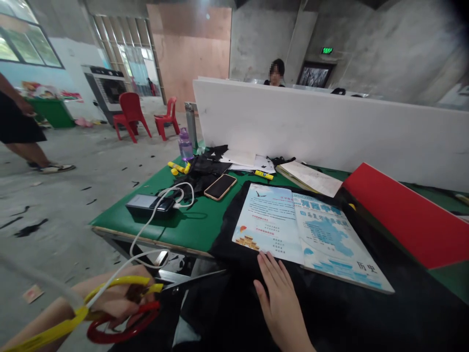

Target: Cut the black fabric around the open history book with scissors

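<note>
My right hand point(280, 298) lies flat, fingers stretched out, on the black cloth point(234, 298), its fingertips at the lower edge of a blue-and-white book point(326, 239). The book is spread out on the cloth with its printed covers facing up. At the lower left, my left hand point(117, 300) is closed around scissors point(126, 325) with one red and one yellow handle loop. Their blades cannot be made out. A printed yellow strip runs from them to the lower left corner. In front of that hand passes a white cable point(141, 234) from a dark power bank point(150, 205).
On the green table point(117, 210) are a phone point(220, 187), glue sticks point(264, 174), black scraps point(207, 171), a purple bottle point(185, 145) and a red board point(403, 215). A white partition point(311, 122) stands behind; one person sits beyond it, another stands left near red chairs point(130, 112).
</note>
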{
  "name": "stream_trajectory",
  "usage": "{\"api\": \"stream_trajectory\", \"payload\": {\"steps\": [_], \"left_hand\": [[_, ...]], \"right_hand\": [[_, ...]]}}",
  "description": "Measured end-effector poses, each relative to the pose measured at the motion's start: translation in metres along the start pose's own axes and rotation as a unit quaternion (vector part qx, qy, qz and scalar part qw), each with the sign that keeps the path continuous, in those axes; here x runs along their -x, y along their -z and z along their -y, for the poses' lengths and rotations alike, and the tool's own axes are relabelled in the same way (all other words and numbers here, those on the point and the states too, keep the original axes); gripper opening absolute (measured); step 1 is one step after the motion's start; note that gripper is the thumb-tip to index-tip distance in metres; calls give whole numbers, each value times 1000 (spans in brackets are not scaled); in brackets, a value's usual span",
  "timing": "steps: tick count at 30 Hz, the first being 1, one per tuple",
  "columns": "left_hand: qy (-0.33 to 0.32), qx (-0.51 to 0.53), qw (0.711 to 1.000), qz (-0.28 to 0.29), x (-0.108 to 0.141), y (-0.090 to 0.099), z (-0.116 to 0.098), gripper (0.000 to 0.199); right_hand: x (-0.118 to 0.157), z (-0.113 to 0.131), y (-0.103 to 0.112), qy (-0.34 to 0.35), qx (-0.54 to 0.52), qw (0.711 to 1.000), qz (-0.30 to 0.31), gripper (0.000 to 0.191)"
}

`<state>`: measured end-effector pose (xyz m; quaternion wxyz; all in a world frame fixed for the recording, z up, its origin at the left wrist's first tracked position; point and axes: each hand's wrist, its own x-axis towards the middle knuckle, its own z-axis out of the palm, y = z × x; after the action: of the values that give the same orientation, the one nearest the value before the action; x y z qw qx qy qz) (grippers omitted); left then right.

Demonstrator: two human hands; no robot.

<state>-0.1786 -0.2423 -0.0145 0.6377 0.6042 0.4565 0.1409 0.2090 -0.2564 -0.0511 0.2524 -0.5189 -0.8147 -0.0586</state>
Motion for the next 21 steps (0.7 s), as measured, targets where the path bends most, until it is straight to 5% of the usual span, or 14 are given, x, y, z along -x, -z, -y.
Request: {"api": "stream_trajectory", "payload": {"steps": [3,5,12,16,19,21], "left_hand": [[9,67,994,84,-5,-17,3,23],[-42,100,991,81,-16,-38,3,25],[-158,249,955,44,-68,-116,-25,40],[-152,228,962,-14,-85,-125,-42,35],[-145,118,979,-80,-84,-116,-46,26],[-143,46,986,-68,-79,-107,-48,23]], "right_hand": [[3,11,4,-43,-76,991,-103,46],[6,25,5,-53,-151,976,-151,37],[8,85,-9,-54,-431,901,18,26],[3,86,-7,-93,-440,893,22,34],[-2,74,1,-115,-418,900,29,36],[-4,64,6,-118,-381,916,39,36]]}}
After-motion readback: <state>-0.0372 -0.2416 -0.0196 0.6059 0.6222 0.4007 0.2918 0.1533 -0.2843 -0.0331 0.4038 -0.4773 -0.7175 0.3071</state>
